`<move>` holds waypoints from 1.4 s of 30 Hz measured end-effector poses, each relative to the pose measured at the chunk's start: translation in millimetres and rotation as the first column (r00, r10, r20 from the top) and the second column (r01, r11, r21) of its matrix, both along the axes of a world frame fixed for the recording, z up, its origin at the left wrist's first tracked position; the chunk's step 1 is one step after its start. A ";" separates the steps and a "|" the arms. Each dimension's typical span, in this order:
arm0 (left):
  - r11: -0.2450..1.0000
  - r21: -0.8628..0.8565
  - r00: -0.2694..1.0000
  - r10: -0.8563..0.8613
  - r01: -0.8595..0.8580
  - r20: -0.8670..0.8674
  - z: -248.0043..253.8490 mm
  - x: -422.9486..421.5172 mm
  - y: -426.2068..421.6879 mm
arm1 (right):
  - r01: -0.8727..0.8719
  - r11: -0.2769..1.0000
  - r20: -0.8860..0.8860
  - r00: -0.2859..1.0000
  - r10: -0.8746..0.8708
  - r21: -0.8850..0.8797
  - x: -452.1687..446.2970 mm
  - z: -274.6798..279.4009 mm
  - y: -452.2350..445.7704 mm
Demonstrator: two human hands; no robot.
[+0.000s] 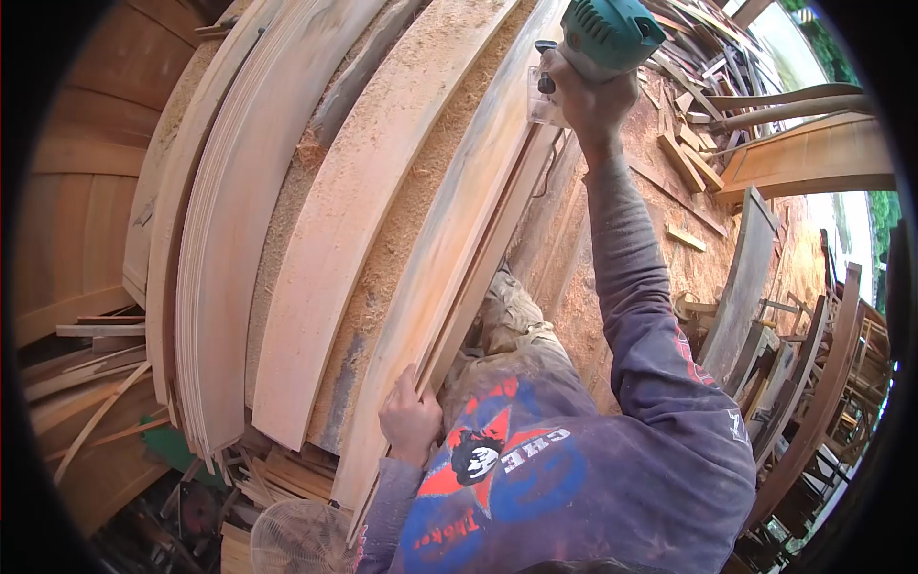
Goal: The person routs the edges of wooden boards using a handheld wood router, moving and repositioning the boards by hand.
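Note:
My right hand (595, 103) is wrapped round a teal power tool (612, 33), which looks like a router with a black knob and a clear plastic guard. The tool sits at the far end of a long wooden board (449, 220), by its right edge; its cutting end is hidden. Near the board's close end, my left hand (411, 418) is closed over the same edge, fingers curled on top. Left of this board lies another wide, slightly curved plank (354, 210), with sawdust (402, 206) between them.
A stack of thin curved boards (239, 210) lies further left, beside wooden panels (86, 191). A wire fan guard (301, 538) stands at the bottom. Offcuts (684, 158) and shavings cover the floor at right, where curved timbers (741, 277) lean.

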State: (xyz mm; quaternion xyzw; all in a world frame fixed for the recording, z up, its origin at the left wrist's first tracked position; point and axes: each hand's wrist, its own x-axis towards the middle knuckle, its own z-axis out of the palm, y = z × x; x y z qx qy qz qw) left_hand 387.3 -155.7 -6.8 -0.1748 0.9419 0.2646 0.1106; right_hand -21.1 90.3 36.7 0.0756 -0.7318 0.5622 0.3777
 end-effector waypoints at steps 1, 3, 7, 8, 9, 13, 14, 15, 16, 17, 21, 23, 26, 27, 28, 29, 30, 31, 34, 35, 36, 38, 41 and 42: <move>1.000 0.008 1.000 0.009 -0.009 0.005 0.2 -0.4 0.2 | 0.025 0.999 0.059 0.998 -0.026 0.023 -12.0 1.7 6.2; 1.000 0.004 1.000 0.011 -0.011 -0.029 -1.8 0.0 1.3 | 0.012 1.000 0.080 0.997 -0.011 -0.007 -32.3 9.7 16.6; 0.998 -0.059 0.993 -0.030 0.023 -0.113 -13.4 8.0 1.3 | -0.032 0.998 0.077 0.996 0.036 -0.063 -82.9 4.4 46.8; 0.998 -0.060 0.993 -0.029 0.022 -0.115 -14.4 9.1 0.8 | -0.033 0.997 0.075 0.996 0.038 -0.064 -95.1 0.7 52.8; 0.997 -0.072 0.992 -0.029 0.021 -0.123 -15.6 9.0 0.5 | -0.057 0.995 0.074 0.995 0.063 -0.076 -107.3 -2.7 59.0; 0.995 -0.099 0.997 -0.014 0.007 -0.070 -15.8 13.2 1.9 | -0.066 0.998 0.103 0.992 0.065 -0.002 -134.9 4.6 77.5; 0.995 -0.102 0.999 0.018 -0.023 -0.050 -16.3 13.7 1.1 | -0.055 0.998 0.138 0.989 0.052 0.017 -141.4 4.4 82.2; 0.993 -0.108 0.999 0.041 -0.045 -0.032 -16.3 15.4 3.0 | -0.036 0.999 0.172 0.985 0.030 0.030 -147.6 3.4 85.4; 0.989 -0.143 0.999 0.023 -0.027 -0.032 -14.8 13.0 3.3 | -0.032 0.999 0.161 0.986 0.035 -0.016 -150.6 5.6 86.2; 0.984 -0.180 0.999 0.011 -0.017 -0.031 -13.0 12.2 3.0 | -0.037 0.997 0.149 0.988 0.045 -0.062 -153.0 7.2 86.1; 0.976 -0.217 0.999 -0.006 -0.004 -0.046 -15.2 11.3 -0.2 | 0.020 0.997 0.083 0.996 -0.027 0.078 -168.7 10.6 97.9; 0.976 -0.216 0.999 -0.009 -0.002 -0.052 -17.3 3.8 -0.7 | 0.048 0.997 0.057 0.997 -0.051 0.056 -176.9 11.2 102.7; 0.977 -0.212 0.998 -0.010 -0.002 -0.056 -21.4 2.8 -2.3 | 0.004 0.996 0.075 0.997 -0.010 0.085 -185.9 10.9 106.9; 0.978 -0.208 0.998 -0.009 -0.003 -0.055 -22.5 3.9 -1.6 | 0.010 0.998 0.084 0.996 -0.015 0.060 -190.0 10.9 107.9; 0.979 -0.204 0.998 -0.008 -0.004 -0.056 -24.6 5.8 -1.0 | 0.010 0.999 0.099 0.995 -0.014 0.036 -194.5 8.6 107.9; 0.981 -0.196 0.998 -0.015 0.002 -0.061 -24.2 9.0 -2.6 | -0.019 0.999 0.139 0.990 0.023 -0.033 -203.9 0.7 108.4; 0.981 -0.194 0.998 -0.021 0.008 -0.064 -25.4 9.8 -2.3 | -0.045 0.995 0.124 0.991 0.056 -0.090 -205.0 8.0 108.5; 0.981 -0.191 0.997 -0.028 0.015 -0.066 -24.9 13.0 -2.9 | -0.073 0.986 0.112 0.990 0.090 -0.148 -206.4 15.5 109.9; 0.985 -0.168 0.996 -0.053 0.039 -0.077 -18.9 16.9 -5.1 | -0.028 0.998 0.168 0.985 0.038 -0.058 -220.8 23.6 117.8; 0.985 -0.168 0.995 -0.058 0.045 -0.075 -17.8 17.8 -4.3 | -0.041 0.996 0.161 0.985 0.054 -0.082 -230.9 20.6 120.2; 0.989 -0.143 0.995 -0.048 0.035 -0.087 -15.3 14.3 -1.6 | 0.017 1.000 0.108 0.994 -0.015 -0.022 -245.0 12.4 125.0; 0.994 -0.105 0.997 -0.010 0.001 -0.082 -14.2 15.8 -0.2 | 0.080 0.997 0.011 0.997 -0.080 0.021 -266.6 4.8 132.9; 0.993 -0.113 0.997 -0.025 0.016 -0.075 -20.6 21.9 -5.4 | 0.148 0.982 0.009 0.989 -0.150 0.114 -293.9 4.7 147.4; 0.993 -0.111 0.996 -0.038 0.029 -0.083 -19.7 22.0 -4.0 | 0.117 0.991 0.038 0.992 -0.119 0.062 -296.1 13.6 146.7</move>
